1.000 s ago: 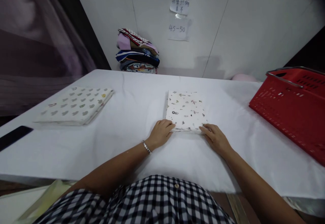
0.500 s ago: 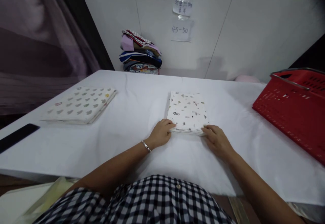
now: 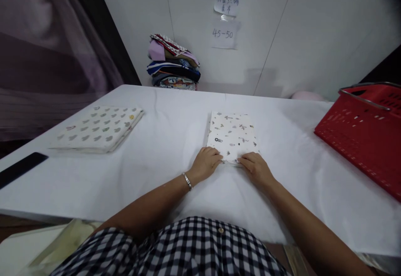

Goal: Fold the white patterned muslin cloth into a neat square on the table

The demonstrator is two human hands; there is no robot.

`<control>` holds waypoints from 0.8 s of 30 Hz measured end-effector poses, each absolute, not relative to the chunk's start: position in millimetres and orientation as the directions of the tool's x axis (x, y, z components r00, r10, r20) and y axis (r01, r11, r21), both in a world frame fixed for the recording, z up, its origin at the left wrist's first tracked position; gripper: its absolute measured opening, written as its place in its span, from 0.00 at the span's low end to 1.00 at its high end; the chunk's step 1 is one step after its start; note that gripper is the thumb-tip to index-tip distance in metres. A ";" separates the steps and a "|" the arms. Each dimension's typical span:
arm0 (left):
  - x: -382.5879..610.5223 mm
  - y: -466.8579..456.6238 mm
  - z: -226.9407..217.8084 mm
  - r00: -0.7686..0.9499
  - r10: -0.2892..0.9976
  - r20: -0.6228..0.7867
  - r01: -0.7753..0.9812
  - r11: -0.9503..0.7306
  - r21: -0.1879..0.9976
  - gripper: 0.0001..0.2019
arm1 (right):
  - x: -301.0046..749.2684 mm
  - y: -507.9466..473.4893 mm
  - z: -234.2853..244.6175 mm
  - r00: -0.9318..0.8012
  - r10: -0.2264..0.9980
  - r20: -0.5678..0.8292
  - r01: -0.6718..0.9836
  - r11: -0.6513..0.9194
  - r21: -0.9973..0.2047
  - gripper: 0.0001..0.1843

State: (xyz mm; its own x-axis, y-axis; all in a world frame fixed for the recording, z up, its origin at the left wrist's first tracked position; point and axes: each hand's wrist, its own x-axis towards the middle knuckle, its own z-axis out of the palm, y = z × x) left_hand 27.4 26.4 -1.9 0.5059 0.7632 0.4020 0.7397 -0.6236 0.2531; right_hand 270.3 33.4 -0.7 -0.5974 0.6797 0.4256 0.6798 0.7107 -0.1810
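The left hand [image 3: 206, 163] and right hand [image 3: 255, 168] reach forward, each grip pinching the folded cloth [image 3: 232, 136] along its near edge; they sit closer together than before.

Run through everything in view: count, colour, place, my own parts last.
Table: 1, white, before you
Small cloth: 1, white, printed, folded, table's middle
Large cloth: 1, white, grey-printed, table's left
Slab: 1, black, table's left edge
Basket: 1, red, table's right
Fabric pile: 1, multicoloured, behind table
Papers: 2, white, on wall
Drape: 1, purplish, far left
Rounded item: 1, pink, behind table
Unclear item: 1, whitish, lower left
Bracelet: 1, silver, left wrist
Checked top: 1, black and white, bottom
Left hand: 1, bare, small cloth's near edge, left
Right hand: 1, bare, same edge, right
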 end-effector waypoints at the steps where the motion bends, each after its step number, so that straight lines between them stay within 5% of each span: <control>1: 28.1 25.7 -2.6 0.516 0.751 0.412 0.740 -0.634 0.227 0.08 | 271.7 32.6 -2.0 -0.598 0.677 0.430 0.679 0.713 -0.179 0.16; 6: 30.8 22.4 -6.3 0.554 0.710 0.434 0.735 -0.663 0.146 0.12 | 276.8 29.1 -5.4 -0.612 0.679 0.406 0.667 0.719 -0.198 0.15; 16: 18.1 17.7 1.9 0.554 0.714 0.427 0.691 -0.681 0.242 0.11 | 294.1 27.9 -11.9 -0.633 0.599 0.491 0.596 0.781 -0.186 0.15; 24: 26.4 21.6 -9.2 0.550 0.686 0.476 0.698 -0.691 0.189 0.12 | 261.6 28.1 8.0 -0.598 0.633 0.492 0.634 0.749 -0.192 0.17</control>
State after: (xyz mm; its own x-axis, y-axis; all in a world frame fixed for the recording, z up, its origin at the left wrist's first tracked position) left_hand 26.4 21.6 -9.2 0.5501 0.6865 0.4756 0.6980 -0.6906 0.1895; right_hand 261.6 28.1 8.0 -0.5981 0.6328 0.4918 0.6344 0.7488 -0.1919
